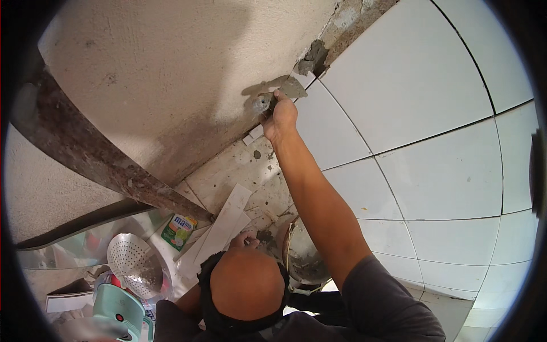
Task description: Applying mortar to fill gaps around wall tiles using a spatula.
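Note:
My right arm reaches far up to the wall, and my right hand (282, 117) is closed round a trowel. The trowel's grey, mortar-smeared blade (293, 86) lies over the edge of a white wall tile (336, 131). Just above it, a lump of grey mortar (313, 57) sticks in the gap by the tile corner. Low in the view, my left hand (244, 239) has its fingers curled, partly hidden; what they hold, if anything, does not show. It is beside white cut tile strips (228, 214). A bucket (286, 248) with grey residue stands under my right forearm.
Bare plaster wall (142, 74) fills the upper left, crossed by a rusty metal bar (97, 151). At lower left are a green packet (179, 232), a perforated metal strainer (134, 262) and a mint-green mug-like container (119, 310). Small tile pieces (252, 135) sit below my right hand.

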`<action>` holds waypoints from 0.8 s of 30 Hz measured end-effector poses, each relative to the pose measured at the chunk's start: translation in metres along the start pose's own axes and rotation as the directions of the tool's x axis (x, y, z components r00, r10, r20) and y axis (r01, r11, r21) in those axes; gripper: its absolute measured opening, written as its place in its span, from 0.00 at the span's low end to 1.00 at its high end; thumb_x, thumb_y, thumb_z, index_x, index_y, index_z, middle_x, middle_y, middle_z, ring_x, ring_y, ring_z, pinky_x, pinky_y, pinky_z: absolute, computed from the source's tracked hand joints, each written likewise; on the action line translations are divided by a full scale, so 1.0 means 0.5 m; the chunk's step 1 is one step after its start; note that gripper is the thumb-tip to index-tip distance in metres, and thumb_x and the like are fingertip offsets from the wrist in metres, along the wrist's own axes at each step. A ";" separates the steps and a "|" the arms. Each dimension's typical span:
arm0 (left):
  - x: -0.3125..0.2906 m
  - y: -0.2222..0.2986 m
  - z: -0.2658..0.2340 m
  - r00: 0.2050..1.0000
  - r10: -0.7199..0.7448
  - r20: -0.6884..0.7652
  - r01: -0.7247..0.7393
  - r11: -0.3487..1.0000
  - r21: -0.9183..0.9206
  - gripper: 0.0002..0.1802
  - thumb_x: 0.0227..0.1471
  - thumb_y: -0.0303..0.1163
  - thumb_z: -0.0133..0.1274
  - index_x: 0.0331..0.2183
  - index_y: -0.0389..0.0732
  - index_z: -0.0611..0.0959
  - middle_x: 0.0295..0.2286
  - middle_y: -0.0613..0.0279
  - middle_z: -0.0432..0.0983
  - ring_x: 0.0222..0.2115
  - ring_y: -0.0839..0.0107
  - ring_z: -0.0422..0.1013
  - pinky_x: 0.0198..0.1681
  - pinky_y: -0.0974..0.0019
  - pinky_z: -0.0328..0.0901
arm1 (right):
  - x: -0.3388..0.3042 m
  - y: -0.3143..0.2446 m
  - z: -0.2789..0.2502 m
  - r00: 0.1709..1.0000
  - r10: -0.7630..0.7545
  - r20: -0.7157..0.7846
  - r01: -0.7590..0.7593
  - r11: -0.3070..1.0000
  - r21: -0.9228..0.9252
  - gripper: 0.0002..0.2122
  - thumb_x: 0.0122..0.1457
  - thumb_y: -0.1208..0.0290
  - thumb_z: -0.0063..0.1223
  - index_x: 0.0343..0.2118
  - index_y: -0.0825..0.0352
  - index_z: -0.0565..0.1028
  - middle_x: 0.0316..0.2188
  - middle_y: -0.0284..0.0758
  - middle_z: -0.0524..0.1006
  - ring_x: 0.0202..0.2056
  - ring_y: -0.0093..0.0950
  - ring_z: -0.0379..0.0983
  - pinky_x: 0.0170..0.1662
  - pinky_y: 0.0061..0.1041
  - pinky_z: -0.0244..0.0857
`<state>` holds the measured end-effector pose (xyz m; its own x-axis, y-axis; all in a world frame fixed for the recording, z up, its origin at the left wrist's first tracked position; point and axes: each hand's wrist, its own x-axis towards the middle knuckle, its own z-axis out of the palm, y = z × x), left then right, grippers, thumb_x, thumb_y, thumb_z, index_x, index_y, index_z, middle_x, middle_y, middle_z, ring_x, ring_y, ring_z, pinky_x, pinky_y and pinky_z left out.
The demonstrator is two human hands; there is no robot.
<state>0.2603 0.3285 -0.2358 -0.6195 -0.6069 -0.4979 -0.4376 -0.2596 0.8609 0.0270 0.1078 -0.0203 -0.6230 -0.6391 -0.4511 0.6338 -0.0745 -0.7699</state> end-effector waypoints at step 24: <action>-0.009 -0.017 0.019 1.000 0.012 -0.014 -0.012 1.000 0.024 0.10 0.44 0.35 0.59 0.29 0.41 0.79 0.24 0.66 0.75 0.24 0.76 0.67 0.28 0.68 0.63 | 0.015 -0.185 -0.055 0.909 -0.028 0.415 -0.060 0.978 0.198 0.09 0.60 0.65 0.37 0.34 0.63 0.69 0.25 0.31 0.71 0.24 0.23 0.63 0.31 0.27 0.62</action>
<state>0.2606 0.3407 -0.2418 -0.6157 -0.6203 -0.4860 -0.4455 -0.2347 0.8640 -0.0491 0.1311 0.0350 -0.3940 -0.8969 -0.2009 0.7481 -0.1860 -0.6370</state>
